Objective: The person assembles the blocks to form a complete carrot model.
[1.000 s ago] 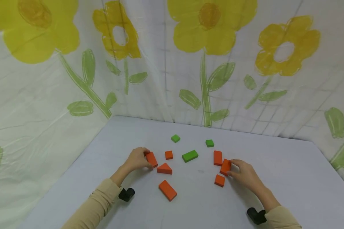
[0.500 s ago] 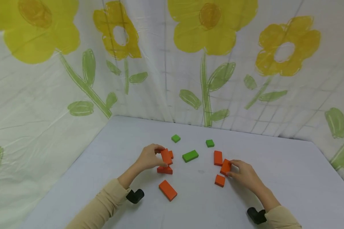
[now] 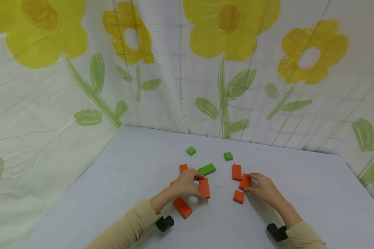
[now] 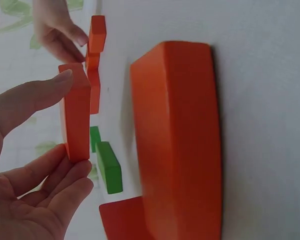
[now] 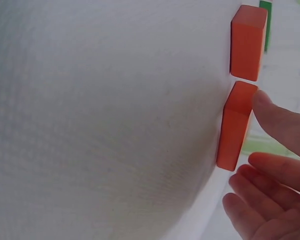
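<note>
My left hand (image 3: 187,183) pinches a red rectangular block (image 3: 204,188) lengthwise, held above the table. In the left wrist view, the thumb presses one end of that block (image 4: 77,117) and the fingertips the other. On the right, my right hand (image 3: 263,188) has thumb and fingers at the two ends of another red rectangular block (image 3: 245,182), which lies on the table. Close by it are a red rectangular block (image 3: 236,172) and a small red block (image 3: 239,196). A green rectangular block (image 3: 207,169) lies just beyond the left hand.
Below the left wrist lies a red rectangular block (image 3: 182,207). Behind that hand is a small red block (image 3: 183,168), and a red triangular block is mostly hidden. Farther back sit two small green blocks (image 3: 191,150). A flower-printed curtain (image 3: 162,114) borders the white table (image 3: 299,180).
My left hand has lifted its red block from the left side and carried it rightward, past the triangular block, toward the middle. The right hand has stayed almost still.
</note>
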Action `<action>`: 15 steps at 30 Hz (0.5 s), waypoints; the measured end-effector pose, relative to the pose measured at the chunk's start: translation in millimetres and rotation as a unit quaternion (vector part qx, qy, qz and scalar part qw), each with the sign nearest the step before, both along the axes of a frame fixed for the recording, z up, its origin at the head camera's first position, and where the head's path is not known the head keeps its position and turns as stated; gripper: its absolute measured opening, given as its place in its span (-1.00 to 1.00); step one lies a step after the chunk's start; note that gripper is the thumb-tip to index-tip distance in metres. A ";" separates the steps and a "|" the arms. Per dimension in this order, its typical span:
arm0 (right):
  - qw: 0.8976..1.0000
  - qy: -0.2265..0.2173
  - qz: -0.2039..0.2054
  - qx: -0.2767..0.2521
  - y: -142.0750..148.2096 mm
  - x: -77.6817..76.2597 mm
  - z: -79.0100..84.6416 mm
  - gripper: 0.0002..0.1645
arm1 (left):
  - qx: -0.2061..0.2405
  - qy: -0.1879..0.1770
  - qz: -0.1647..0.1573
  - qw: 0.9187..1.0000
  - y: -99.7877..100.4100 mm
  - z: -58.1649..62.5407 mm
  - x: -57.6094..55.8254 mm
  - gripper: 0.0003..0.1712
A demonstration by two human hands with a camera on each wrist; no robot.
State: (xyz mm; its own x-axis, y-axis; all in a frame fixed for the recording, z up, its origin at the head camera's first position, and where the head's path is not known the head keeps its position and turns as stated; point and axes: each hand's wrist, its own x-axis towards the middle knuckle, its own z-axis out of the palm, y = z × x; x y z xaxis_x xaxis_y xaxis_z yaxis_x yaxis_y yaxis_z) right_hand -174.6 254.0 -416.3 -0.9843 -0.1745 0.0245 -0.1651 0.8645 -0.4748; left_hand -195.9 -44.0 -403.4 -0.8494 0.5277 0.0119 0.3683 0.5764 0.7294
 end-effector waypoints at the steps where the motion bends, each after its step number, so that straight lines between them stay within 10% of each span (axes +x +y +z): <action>1: 1.000 0.000 0.002 -0.001 0.1 0.2 0.2 -0.30 | -0.009 0.000 -0.005 1.000 2.1 -1.1 0.2 -0.38; 15: 1.000 -0.022 0.008 -0.009 0.0 -0.7 3.3 -0.24 | -0.067 -0.006 -0.022 0.997 12.1 -10.8 -0.1 -0.38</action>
State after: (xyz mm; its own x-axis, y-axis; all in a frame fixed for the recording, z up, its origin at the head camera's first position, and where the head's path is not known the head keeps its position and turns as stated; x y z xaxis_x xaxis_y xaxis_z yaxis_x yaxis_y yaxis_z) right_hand -175.3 254.0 -413.0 -0.9817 -0.1900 -0.0155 -0.1574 0.8537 -0.4965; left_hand -196.0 -31.8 -414.2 -0.8248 0.5609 -0.0718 0.3870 0.6525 0.6516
